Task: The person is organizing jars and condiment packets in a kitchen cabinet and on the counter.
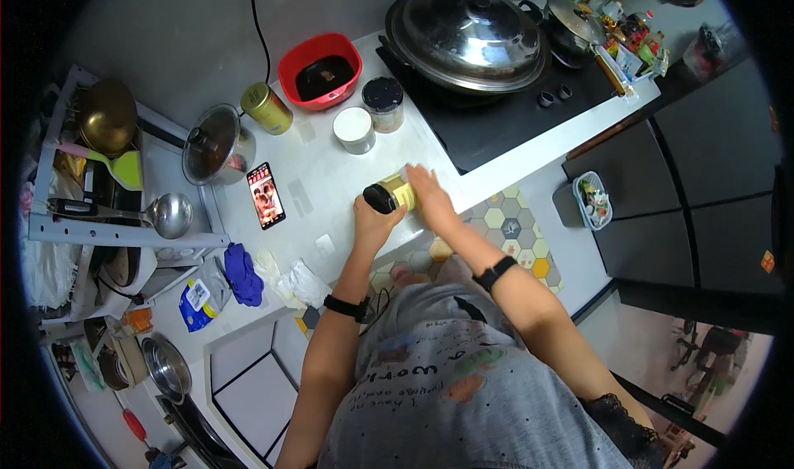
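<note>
A jar with a black lid and a yellow label (402, 193) lies tilted over the front part of the white counter. My left hand (375, 221) is closed around its lid end, the thumb along the label. At the jar's other end, my right hand (428, 197) rests with fingers extended against the base; whether it grips is hard to tell. Behind the jar stand a white-lidded jar (354, 130) and a dark-lidded jar (383, 104). A lit phone (266, 196) lies to the left on the counter.
A red basin (320, 72) with dark liquid, a yellow can (267, 108) and a glass-lidded pot (217, 143) stand along the back. The large lidded wok (471, 38) sits on the black cooktop (490, 125). Left are a dish rack (130, 236) and purple cloth (243, 275).
</note>
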The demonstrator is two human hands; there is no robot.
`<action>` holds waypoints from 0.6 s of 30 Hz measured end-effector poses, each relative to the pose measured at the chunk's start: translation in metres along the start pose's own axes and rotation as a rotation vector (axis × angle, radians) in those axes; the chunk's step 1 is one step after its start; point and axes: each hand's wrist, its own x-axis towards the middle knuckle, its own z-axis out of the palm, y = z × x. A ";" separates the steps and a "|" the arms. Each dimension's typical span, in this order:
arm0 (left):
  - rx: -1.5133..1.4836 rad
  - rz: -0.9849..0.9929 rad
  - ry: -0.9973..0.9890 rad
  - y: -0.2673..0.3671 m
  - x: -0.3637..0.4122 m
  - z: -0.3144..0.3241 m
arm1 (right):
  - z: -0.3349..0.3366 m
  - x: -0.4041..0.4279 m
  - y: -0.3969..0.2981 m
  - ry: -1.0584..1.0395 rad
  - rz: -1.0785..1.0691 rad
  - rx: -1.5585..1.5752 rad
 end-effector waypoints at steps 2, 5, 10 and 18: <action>0.139 0.048 0.005 0.006 -0.007 -0.001 | 0.004 -0.012 -0.024 -0.006 -0.086 0.097; 0.213 0.069 0.024 0.014 -0.016 -0.004 | 0.000 -0.005 -0.033 0.014 -0.160 0.142; 0.322 0.187 -0.086 0.065 -0.019 0.002 | -0.016 0.006 0.026 -0.088 0.350 0.147; -0.301 0.198 0.079 0.085 -0.009 -0.023 | -0.046 0.009 -0.054 0.108 0.397 0.721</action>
